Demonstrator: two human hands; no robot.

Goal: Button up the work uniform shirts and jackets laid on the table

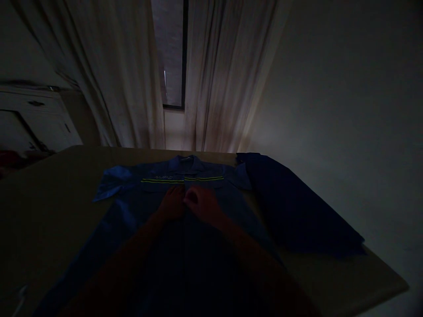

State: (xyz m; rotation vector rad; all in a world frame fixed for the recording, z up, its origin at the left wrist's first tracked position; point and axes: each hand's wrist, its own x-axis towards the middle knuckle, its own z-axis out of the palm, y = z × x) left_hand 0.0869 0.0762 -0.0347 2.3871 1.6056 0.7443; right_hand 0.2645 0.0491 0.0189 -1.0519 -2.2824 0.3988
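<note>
A blue short-sleeved work shirt (130, 215) lies spread face up, collar at the far end, with yellow-green stripes (161, 181) and small lettering across the chest. My left hand (172, 203) rests on the chest just left of the front opening, its fingers laid along the cloth. Right beside it, my right hand (204, 204) is closed, thumb and forefinger curled together in a ring at the front opening. Whatever sits between those fingertips is too small and dark to make out. Both forearms cover part of the shirt's lower front.
The shirt lies on a wide tan table (62, 189). A dark blue folded cloth (297, 207) lies along its right side by a pale wall (350, 123). Long curtains (228, 75) hang behind, with a white cabinet (42, 114) at far left. The light is very dim.
</note>
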